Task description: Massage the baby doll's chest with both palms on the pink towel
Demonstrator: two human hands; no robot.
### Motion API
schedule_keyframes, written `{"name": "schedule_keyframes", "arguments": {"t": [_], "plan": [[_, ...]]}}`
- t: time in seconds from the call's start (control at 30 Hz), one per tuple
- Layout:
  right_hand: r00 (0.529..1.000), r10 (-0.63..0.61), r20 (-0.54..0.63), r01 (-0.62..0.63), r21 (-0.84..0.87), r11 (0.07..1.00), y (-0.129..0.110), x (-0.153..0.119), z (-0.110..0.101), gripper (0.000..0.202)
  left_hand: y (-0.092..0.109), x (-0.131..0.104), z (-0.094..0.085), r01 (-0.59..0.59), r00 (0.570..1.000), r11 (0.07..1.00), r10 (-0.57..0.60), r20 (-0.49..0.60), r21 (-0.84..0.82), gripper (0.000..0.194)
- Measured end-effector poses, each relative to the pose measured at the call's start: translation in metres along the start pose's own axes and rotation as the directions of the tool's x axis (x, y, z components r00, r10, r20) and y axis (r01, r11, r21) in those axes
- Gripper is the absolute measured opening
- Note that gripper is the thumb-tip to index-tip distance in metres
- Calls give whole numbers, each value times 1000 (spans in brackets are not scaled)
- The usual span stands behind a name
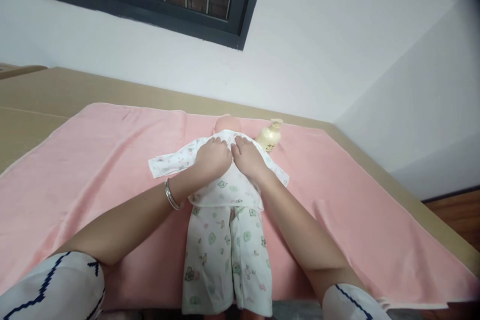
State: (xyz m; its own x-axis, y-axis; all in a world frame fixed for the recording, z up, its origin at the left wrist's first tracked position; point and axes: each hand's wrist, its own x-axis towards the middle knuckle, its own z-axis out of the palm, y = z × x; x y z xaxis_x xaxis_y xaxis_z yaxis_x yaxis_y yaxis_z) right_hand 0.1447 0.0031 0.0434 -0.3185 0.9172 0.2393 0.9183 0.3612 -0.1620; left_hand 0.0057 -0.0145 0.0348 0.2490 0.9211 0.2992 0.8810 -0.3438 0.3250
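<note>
A baby doll lies on its back, its bald head (227, 124) at the far end. It is dressed in a white printed shirt (228, 187) and matching trousers (210, 255). Both sleeves spread out sideways. My left hand (214, 159) presses on the upper chest, with its fingers curled into the shirt cloth. Close beside it, my right hand (248, 157) also has bent fingers on the cloth near the neckline. The fingertips of both hands are mostly hidden. A silver bangle (171, 194) circles my left wrist.
A pale yellow pump bottle (269, 137) stands to the right of the doll's head. Beneath everything lies a pink blanket (123, 170) over a tan tabletop (93, 85). A white wall (292, 60) and a dark-framed, barred window (240, 30) rise behind.
</note>
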Motion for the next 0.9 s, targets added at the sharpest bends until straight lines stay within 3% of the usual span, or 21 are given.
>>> {"name": "schedule_keyframes", "arguments": {"t": [0.2,0.53,0.9], "plan": [[998,13,66,-11,-23,1000,-23,-18,-19,33,-19,14,2,25,1000,999,-24,16,-36,34],[998,28,51,-34,114,993,7,3,6,50,-16,14,13,36,999,999,-34,-40,31,37],[996,-89,9,84,230,970,20,7,3,33,3,-1,12,25,998,986,-15,-62,164,40]]}}
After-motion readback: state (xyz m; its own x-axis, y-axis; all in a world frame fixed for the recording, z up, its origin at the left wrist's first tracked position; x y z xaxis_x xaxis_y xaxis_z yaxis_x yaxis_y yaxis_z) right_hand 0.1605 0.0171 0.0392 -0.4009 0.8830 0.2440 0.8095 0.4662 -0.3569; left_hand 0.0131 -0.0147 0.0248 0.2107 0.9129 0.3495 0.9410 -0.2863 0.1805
